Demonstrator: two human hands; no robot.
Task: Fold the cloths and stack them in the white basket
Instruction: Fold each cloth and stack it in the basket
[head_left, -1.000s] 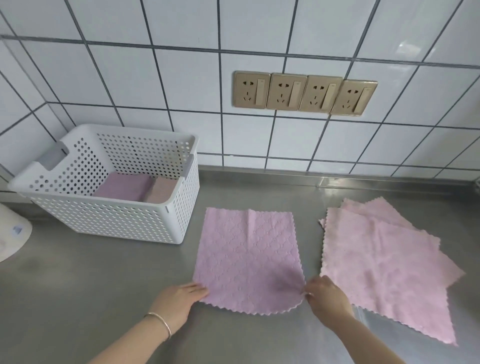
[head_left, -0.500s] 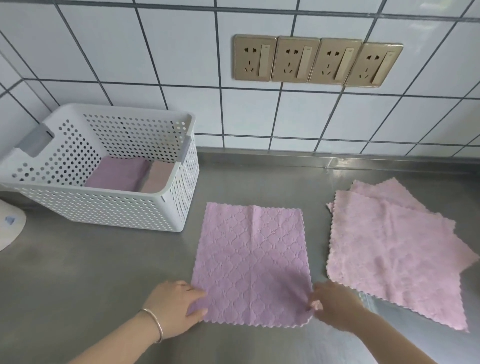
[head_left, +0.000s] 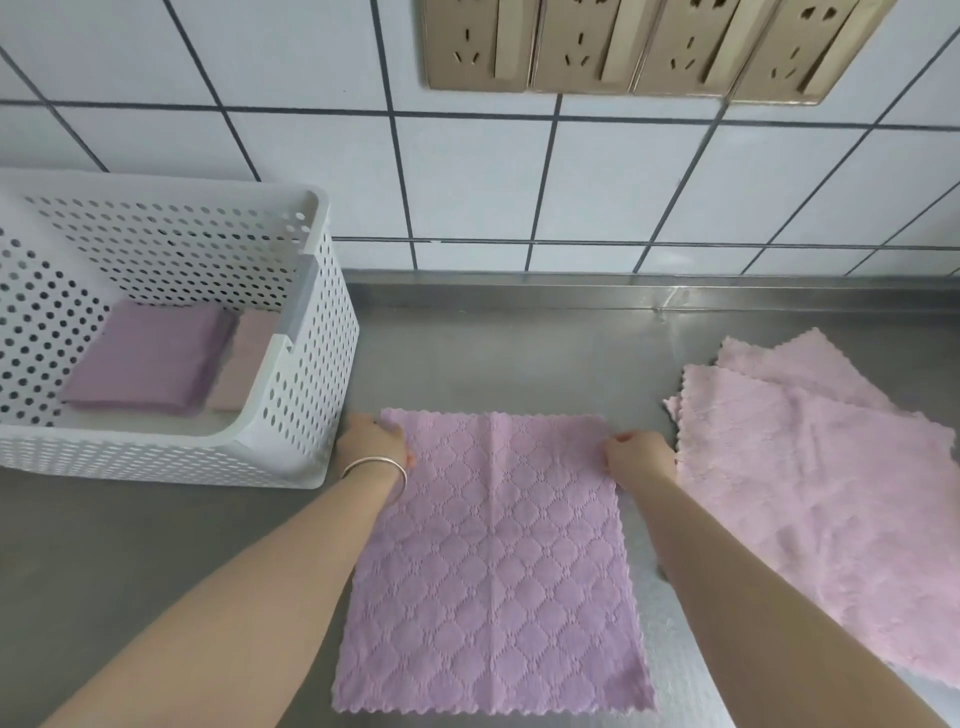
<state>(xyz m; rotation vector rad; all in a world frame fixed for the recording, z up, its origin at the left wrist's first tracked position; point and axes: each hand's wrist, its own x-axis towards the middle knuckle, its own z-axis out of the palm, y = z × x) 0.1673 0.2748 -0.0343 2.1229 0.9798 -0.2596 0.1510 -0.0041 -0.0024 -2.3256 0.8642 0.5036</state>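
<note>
Pinching the far corners of the flat purple cloth (head_left: 493, 561): left hand (head_left: 375, 441), right hand (head_left: 640, 457). Folded cloths (head_left: 145, 358) inside the white basket (head_left: 301, 395).

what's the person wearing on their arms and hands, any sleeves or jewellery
Both forearms are bare, with no sleeves or gloves in view. The left hand has a thin, plain silver-coloured bangle at the wrist. The right hand and its wrist show no jewellery.

A purple cloth (head_left: 491, 561) lies flat on the steel bench (head_left: 156, 545) — the left hand (head_left: 375, 441) and right hand (head_left: 640, 457) pinch its far corners, beside the white basket (head_left: 291, 415).
</note>
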